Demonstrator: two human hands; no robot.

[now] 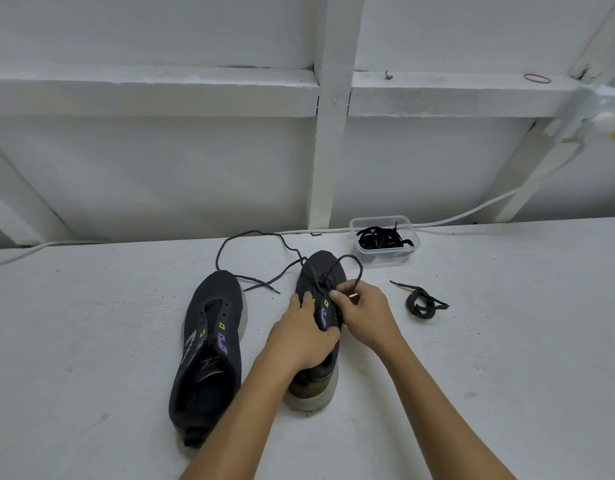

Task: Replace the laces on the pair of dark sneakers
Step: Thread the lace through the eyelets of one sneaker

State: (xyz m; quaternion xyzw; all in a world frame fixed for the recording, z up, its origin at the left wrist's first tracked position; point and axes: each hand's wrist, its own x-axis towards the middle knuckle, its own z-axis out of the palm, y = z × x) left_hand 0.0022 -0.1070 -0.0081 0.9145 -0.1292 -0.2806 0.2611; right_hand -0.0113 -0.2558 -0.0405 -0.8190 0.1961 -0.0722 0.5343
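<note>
Two dark sneakers with purple and green marks stand on the white table, toes away from me. The left sneaker (209, 344) has empty eyelets and no lace. My left hand (301, 336) grips the right sneaker (321, 271) over its tongue and side. My right hand (363, 313) pinches a dark lace (254, 252) at the eyelets; the lace loops above the toe and trails far left across the table. A coiled dark lace (422, 303) lies to the right of my hands.
A clear plastic tub (384, 225) holding several black laces sits at the back of the table by the wall. A white cable (472, 211) runs along the table's far edge. White wall framing rises behind.
</note>
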